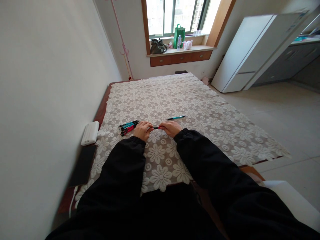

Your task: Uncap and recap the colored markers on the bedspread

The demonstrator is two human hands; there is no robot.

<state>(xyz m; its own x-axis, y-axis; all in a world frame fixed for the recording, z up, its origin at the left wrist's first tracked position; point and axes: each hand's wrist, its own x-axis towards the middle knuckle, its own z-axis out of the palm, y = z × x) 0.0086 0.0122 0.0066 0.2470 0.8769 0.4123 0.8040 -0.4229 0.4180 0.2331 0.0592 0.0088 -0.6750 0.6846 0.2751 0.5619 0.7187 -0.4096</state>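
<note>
Two hands, left [143, 129] and right [170, 127], grip one red pen [156, 127] endwise over the table [200, 110]; judged mid-assembly, pressing together next.

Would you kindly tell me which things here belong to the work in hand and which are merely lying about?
In hand:
- left hand
- right hand
- red pen held between them
- bundle of pens
- single teal pen

Lying about:
- white box
- black pad
- green bag
- fridge
</note>
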